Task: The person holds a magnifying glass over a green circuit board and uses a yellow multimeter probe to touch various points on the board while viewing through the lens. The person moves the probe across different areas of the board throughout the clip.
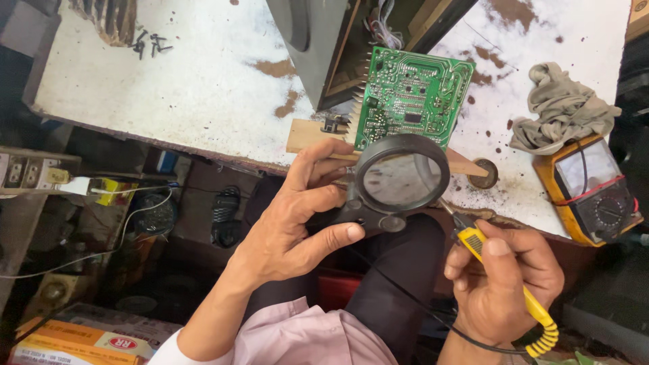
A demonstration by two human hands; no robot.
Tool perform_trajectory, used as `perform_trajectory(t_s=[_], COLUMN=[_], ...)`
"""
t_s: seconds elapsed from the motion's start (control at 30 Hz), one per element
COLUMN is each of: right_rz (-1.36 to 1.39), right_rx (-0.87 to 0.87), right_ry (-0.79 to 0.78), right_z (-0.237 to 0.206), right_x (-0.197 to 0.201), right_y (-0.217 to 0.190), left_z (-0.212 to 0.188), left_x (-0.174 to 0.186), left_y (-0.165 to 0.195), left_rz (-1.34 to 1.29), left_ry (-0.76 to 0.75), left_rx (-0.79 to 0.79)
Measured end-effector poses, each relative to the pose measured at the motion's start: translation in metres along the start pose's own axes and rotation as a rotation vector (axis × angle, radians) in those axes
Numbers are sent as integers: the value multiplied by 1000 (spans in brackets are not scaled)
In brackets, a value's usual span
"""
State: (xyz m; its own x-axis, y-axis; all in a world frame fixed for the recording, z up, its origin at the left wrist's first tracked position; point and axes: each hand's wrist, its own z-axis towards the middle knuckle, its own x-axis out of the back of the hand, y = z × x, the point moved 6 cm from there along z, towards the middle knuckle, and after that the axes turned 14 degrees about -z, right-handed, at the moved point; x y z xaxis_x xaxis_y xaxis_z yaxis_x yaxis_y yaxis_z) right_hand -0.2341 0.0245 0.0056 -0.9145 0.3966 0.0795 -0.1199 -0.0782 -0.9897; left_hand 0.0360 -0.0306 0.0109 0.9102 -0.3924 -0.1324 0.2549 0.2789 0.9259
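My left hand (294, 220) grips the black handle of a round magnifying glass (400, 177), holding its lens over the lower edge of a green circuit board (414, 94). The board rests tilted on a wooden strip (307, 134) at the front edge of a white, stained workbench (203, 81). In my right hand (503, 280) is a yellow-handled probe (473, 240) with a coiled yellow lead; its thin tip points up toward the lens and the board's bottom edge.
A yellow analog multimeter (587, 189) sits at the right with a crumpled grey rag (561, 108) on its top. Several dark screws (150, 44) lie far left on the bench. A grey appliance casing (318, 40) stands behind the board. Cables and boxes (81, 338) clutter the floor at left.
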Motion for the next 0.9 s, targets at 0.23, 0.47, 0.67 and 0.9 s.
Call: perform_trajectory(t_s=[0.23, 0.47, 0.67, 0.9], right_rz=[-28, -46, -51, -58], right_rx=[-17, -64, -60, -83], right_ry=[25, 28, 23, 31], right_z=[2, 5, 6, 6], right_x=[-9, -13, -16, -17], right_y=[0, -1, -3, -2], left_z=[1, 1, 2, 2], left_x=[0, -1, 1, 1], left_y=[0, 0, 1, 2], left_rz=[-5, -20, -20, -20], left_ry=[-3, -8, -3, -8], left_rx=[7, -2, -6, 9])
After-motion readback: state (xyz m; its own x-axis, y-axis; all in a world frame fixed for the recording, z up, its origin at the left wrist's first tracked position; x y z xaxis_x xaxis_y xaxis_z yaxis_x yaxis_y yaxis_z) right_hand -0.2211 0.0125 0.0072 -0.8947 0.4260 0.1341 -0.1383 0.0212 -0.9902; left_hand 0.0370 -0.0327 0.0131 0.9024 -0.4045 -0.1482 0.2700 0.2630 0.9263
